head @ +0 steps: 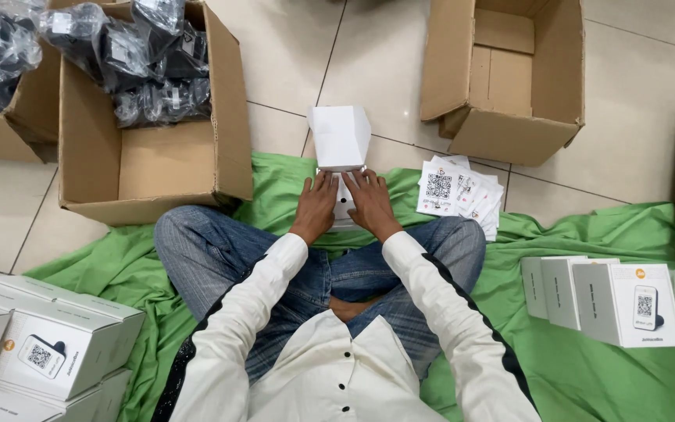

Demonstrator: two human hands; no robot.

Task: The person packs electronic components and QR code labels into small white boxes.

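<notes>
I sit cross-legged on a green cloth (580, 375). A small white box (341, 137) with its lid flap raised stands on the cloth in front of my knees. My left hand (316, 206) and my right hand (369, 202) lie side by side on the box's lower part, fingers pressed flat against it. What is inside the box is hidden by my hands.
A stack of white printed cards (459, 191) lies to the right of the box. A cardboard box (146, 160) with black bagged items stands at left, an empty carton (509, 78) at back right. White product boxes are stacked at lower left (48, 352) and right (626, 305).
</notes>
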